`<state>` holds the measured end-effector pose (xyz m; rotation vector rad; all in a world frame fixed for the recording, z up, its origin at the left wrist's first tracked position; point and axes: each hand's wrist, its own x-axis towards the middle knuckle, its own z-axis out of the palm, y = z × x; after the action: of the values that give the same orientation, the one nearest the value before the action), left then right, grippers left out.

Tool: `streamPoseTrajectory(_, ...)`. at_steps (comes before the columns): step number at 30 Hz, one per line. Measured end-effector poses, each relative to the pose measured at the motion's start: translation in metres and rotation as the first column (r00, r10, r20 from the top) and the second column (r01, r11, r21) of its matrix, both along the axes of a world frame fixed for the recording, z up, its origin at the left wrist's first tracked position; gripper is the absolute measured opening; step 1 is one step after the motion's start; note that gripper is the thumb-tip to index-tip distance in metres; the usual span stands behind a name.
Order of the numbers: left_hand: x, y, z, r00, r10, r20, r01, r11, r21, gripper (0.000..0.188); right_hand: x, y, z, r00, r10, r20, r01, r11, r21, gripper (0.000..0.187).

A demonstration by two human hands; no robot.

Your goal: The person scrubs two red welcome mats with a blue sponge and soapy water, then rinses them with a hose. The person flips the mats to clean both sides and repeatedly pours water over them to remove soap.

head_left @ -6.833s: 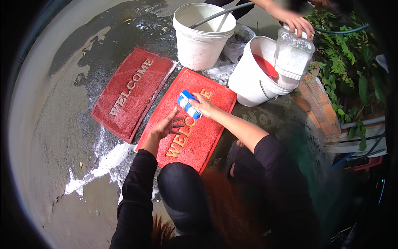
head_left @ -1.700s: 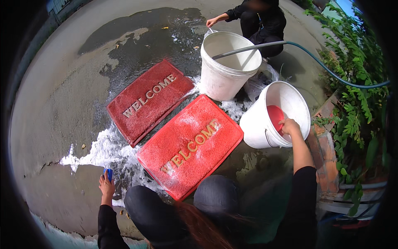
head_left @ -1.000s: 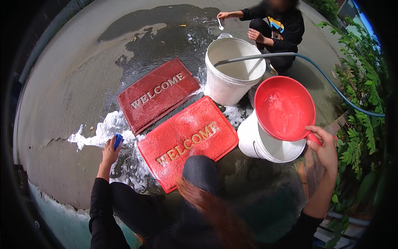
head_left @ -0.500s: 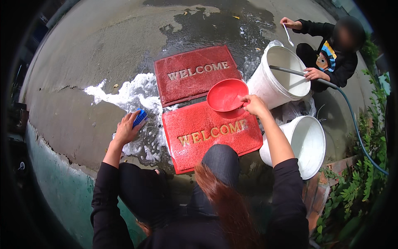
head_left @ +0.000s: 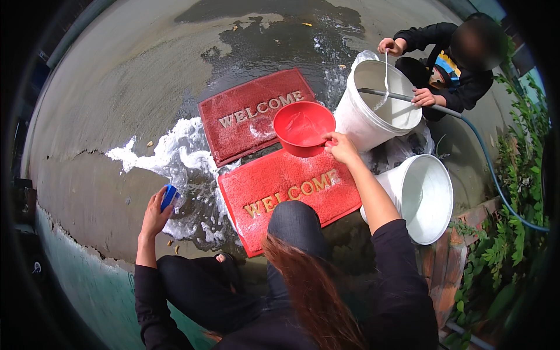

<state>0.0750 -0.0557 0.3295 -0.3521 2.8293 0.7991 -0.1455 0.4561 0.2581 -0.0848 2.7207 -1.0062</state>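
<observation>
My left hand [head_left: 153, 213] grips a blue scrub brush [head_left: 169, 197] above the soapy ground, left of the mats. My right hand [head_left: 343, 148] is closed on the rim-side handle of a red plastic dipper [head_left: 305, 123], its bowl tilted a little and wet inside. The dipper hangs over the gap between two red doormats with raised lettering. The nearer, brighter doormat [head_left: 280, 219] lies just before my knee; the darker doormat [head_left: 233, 137] is partly hidden behind the dipper. White foam [head_left: 185, 153] spreads along the mats' left side.
A tall white bucket [head_left: 364, 119] stands right of the dipper, with a grey hose [head_left: 478, 135] reaching into it. Another white bucket [head_left: 429, 201] lies tipped nearer me. Across from me a crouching person [head_left: 461, 64] holds the hose and a thin white strip. Plants [head_left: 507, 233] line the right.
My left hand has drawn back and left with the brush. The dipper has been lifted slightly and moved left. The other person's white strip has moved over the tall bucket's mouth.
</observation>
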Motion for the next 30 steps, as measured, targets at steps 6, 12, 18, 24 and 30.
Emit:
streamPoseTrajectory(6, 0.000, -0.031, -0.031, 0.988, -0.011, 0.153, 0.032, 0.990, -0.135, 0.061, 0.104, 0.069, 0.151, 0.973, -0.121, 0.195, 0.196, 0.878, -0.436, 0.034)
streamPoseTrajectory(12, -0.016, -0.035, -0.065, 0.966, -0.059, 0.251, 0.109, 0.975, -0.192, 0.062, 0.209, 0.160, 0.254, 0.880, -0.461, 0.116, 0.471, 0.809, -0.352, 0.035)
streamPoseTrajectory(18, -0.020, -0.024, -0.065, 0.944, -0.007, 0.331, 0.123, 0.935, -0.332, 0.059, 0.259, 0.233, 0.245, 0.785, -0.618, -0.045, 0.617, 0.786, -0.024, 0.033)
streamPoseTrajectory(24, -0.052, -0.011, -0.021, 0.964, 0.003, 0.265, 0.128, 0.870, -0.477, 0.060, 0.234, 0.277, 0.152, 0.803, -0.593, 0.068, 0.535, 0.766, 0.356, 0.033)
streamPoseTrajectory(30, -0.134, 0.064, 0.042, 0.983, -0.181, 0.029, 0.174, 0.871, -0.460, 0.055, 0.196, 0.252, 0.068, 0.914, -0.298, -0.276, 0.403, 0.579, 0.709, 0.037)
